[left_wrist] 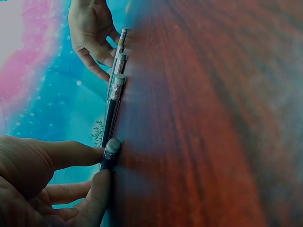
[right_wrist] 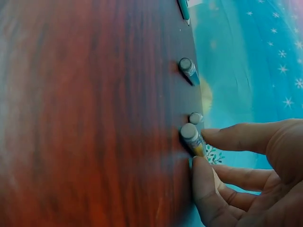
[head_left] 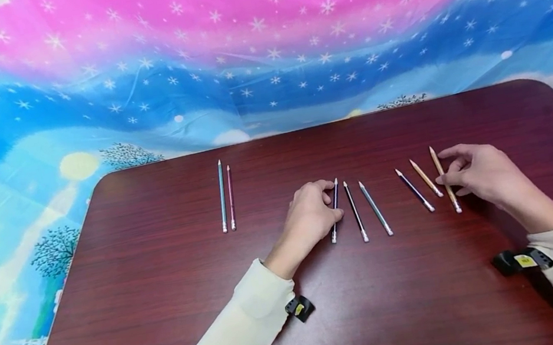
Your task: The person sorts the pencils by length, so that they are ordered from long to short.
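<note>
My left hand [head_left: 310, 212] pinches a dark blue pencil [head_left: 335, 233] between thumb and fingers as it lies on the table; its eraser end [left_wrist: 112, 146] shows in the left wrist view. Just right of it lie a black pencil [head_left: 355, 212] and a teal pencil [head_left: 376, 209]. Farther right, my right hand [head_left: 486, 172] pinches a yellow pencil [head_left: 451, 194], whose white eraser [right_wrist: 190, 132] shows in the right wrist view. Beside that one lie a shorter yellow pencil [head_left: 425, 177] and another dark blue pencil [head_left: 414, 190]. All points face away from me.
A light blue pencil [head_left: 222, 198] and a magenta pencil [head_left: 231, 198] lie side by side toward the left. The dark reddish wooden table [head_left: 165, 290] has rounded far corners. Behind it hangs a pink and blue snowflake cloth [head_left: 258, 50].
</note>
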Available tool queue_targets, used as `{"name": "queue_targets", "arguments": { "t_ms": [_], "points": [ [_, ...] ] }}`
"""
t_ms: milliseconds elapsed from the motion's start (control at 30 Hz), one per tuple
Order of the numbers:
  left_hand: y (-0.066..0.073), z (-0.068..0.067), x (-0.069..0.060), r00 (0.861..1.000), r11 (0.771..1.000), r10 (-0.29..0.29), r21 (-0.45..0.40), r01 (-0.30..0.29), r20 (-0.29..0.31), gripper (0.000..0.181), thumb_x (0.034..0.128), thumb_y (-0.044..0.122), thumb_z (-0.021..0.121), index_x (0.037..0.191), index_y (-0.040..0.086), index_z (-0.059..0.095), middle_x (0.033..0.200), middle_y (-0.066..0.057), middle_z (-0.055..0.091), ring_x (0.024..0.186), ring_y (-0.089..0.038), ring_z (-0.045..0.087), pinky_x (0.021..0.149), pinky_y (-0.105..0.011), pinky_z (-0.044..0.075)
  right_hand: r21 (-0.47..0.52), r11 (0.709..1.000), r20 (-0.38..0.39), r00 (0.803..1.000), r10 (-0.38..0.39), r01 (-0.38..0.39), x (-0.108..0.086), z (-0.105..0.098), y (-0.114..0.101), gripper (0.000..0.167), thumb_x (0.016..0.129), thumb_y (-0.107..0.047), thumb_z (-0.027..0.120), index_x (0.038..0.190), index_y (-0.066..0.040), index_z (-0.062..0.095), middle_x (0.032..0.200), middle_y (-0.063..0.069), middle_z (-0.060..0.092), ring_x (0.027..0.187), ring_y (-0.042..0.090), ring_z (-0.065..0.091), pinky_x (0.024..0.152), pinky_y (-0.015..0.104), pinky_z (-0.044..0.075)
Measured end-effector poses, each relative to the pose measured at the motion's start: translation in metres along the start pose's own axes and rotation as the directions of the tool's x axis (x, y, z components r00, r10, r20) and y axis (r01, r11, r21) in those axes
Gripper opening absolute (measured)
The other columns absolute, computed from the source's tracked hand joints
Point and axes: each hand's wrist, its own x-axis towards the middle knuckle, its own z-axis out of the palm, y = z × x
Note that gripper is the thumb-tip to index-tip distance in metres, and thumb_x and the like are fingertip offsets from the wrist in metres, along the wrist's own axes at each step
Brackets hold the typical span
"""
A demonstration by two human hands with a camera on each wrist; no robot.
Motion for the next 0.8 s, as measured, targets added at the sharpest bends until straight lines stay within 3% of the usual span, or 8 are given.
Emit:
{"name": "queue_targets", "arguments": {
  "t_ms": [233, 500, 800],
  "points": [
    [0.0013, -0.0013, -0.0008, 1.0, 0.999, 0.018, 0.031, -0.018, 0.009, 0.051, 0.0877, 0.008, 0.082, 0.137, 0.012, 0.068, 0.085, 0.007, 0.066, 0.073, -0.01, 0.058, 0.069, -0.024, 0.049, -0.107, 0.994, -0.025, 1.0, 0.007, -0.009, -0.0019, -0.0006, -0.0032, 0.045, 0.096, -0.001, 0.064, 0.137, 0.014, 0.054, 0.082, 0.006, 0.071, 0.068, 0.006, 0.069, 0.059, 0.027, 0.06],
    [0.0017, -0.0019, -0.002, 1.0, 0.999, 0.027, 0.042, -0.027, -0.004, 0.044, 0.089, 0.007, 0.08, 0.132, 0.013, 0.071, 0.078, 0.009, 0.066, 0.067, -0.009, 0.06, 0.065, -0.023, 0.05, -0.227, 0.974, -0.078, 0.997, -0.026, 0.008, -0.0019, 0.0003, -0.006, 0.044, 0.091, -0.001, 0.069, 0.132, 0.012, 0.061, 0.074, 0.004, 0.069, 0.061, 0.014, 0.062, 0.053, 0.028, 0.045],
    [0.004, -0.0023, -0.0025, 1.0, 0.997, 0.003, 0.073, -0.004, 0.01, 0.045, 0.0887, 0.01, 0.08, 0.132, 0.017, 0.072, 0.078, 0.008, 0.068, 0.068, -0.01, 0.063, 0.061, -0.026, 0.048, -0.251, 0.968, -0.102, 0.995, -0.022, -0.005, -0.0031, 0.0007, -0.0059, 0.043, 0.089, -0.004, 0.068, 0.13, 0.008, 0.065, 0.077, 0.006, 0.068, 0.063, 0.017, 0.057, 0.06, 0.03, 0.043]
  ]
}}
